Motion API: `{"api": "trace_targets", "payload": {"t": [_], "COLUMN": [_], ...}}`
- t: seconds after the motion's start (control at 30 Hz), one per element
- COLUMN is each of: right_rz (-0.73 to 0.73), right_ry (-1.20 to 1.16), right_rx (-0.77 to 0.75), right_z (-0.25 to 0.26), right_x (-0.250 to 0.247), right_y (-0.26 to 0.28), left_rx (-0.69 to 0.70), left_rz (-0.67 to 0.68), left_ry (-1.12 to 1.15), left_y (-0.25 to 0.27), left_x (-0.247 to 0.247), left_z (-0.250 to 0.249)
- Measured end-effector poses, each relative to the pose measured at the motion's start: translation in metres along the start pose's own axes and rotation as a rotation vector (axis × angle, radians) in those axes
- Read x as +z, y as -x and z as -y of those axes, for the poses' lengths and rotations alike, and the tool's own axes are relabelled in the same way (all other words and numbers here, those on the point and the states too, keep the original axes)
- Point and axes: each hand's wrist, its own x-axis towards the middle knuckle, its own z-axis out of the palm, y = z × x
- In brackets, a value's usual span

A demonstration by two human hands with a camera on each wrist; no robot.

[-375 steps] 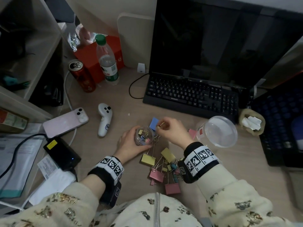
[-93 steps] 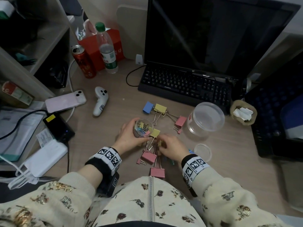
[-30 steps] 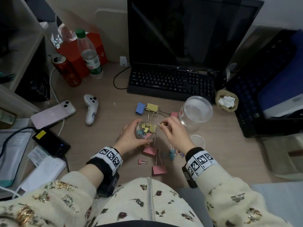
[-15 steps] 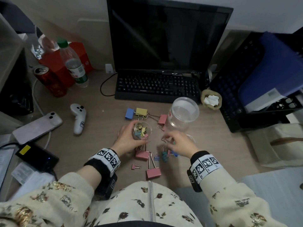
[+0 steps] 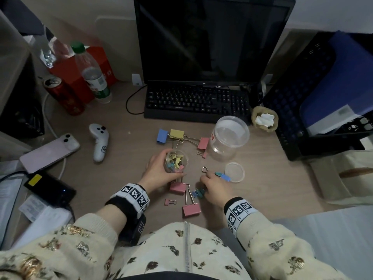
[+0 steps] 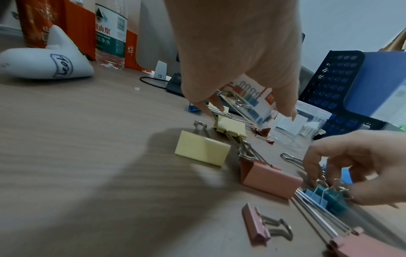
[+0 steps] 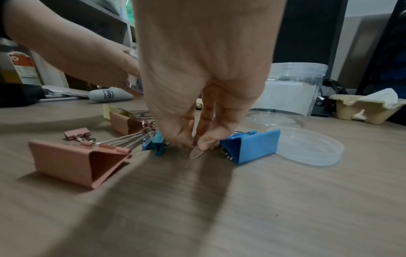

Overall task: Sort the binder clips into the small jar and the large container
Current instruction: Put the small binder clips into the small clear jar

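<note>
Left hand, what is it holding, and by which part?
The left hand grips the small jar of binder clips round its side wall, mouth up.

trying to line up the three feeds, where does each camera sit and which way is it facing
Head: worn on the head, looking down at the desk; both sleeves, left hand holding the small jar, right hand.
Left wrist: low, facing along the left hand's fingers towards the large container.
Right wrist: low, facing along the right hand's fingers at small teal clips.
All three share the large pink clip.
</note>
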Motion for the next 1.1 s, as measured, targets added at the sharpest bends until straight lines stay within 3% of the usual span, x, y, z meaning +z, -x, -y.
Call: {"api": "trace_targets", "payload": {"t": [0.37,0.67,1.1], "right_rz": [-0.102,0.053,-0.155], "right_ry": [-0.228,-0.067,-0.27], "right_rx": [0.09,-0.017,0.074], "right_z": [0.0,0.01,0.005], "right_x": [-0.007,0.001,-0.011], "right_y": [-0.003,0.001,-0.006], "left_rx": [-0.001,0.01,0.0], "left_rz": [0.005,0.021,0.025], "left_ry": [-0.025,-0.055,-0.044], "left_y": [-0.002,-0.005,-0.009], "left_x": [0.001,-0.001,-0.008], "left_z": [0.002,0.007,0.005]}}
